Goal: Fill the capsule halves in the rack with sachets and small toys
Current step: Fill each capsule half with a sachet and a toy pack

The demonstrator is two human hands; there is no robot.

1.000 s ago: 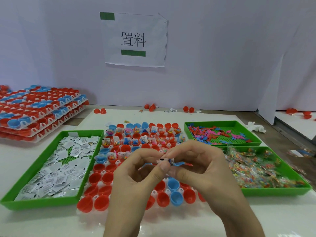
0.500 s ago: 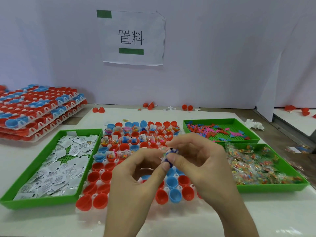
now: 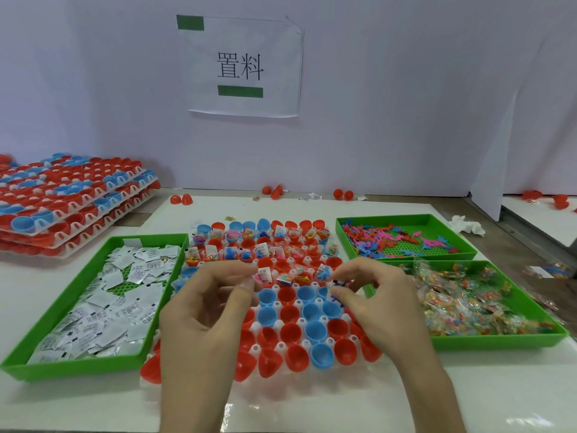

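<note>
The right hand (image 3: 384, 310) pinched a blue toy (image 3: 338, 288) between thumb and forefinger, the rack (image 3: 255, 348) below. The left hand (image 3: 203, 314) curled, thumb touching forefinger; any hold unclear.

Table: white top (image 3: 343, 410)
Centre: rack (image 3: 282, 346) of capsule halves (image 3: 315, 331)
Left: sachet tray (image 3: 78, 368), stacked racks (image 3: 71, 198) behind
Right: toy tray (image 3: 415, 257), packet tray (image 3: 499, 342)
Back edge: loose red halves (image 3: 181, 200), crumpled tissue (image 3: 466, 225)
</note>
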